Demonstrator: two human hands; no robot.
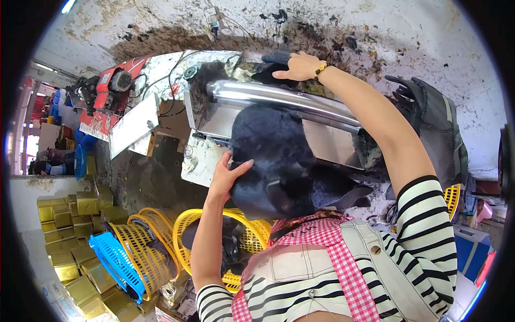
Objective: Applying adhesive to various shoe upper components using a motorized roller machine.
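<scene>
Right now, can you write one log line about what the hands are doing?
left hand: pressing black furry piece | right hand: on dark material atop machine | metal roller: behind fur | yellow basket: below

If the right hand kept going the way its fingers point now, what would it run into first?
The right hand points toward the picture's left, already resting on a dark piece above the shiny roller. Straight on, it would likely push further across that dark piece, then toward the black motor part; depth is unclear.
</scene>
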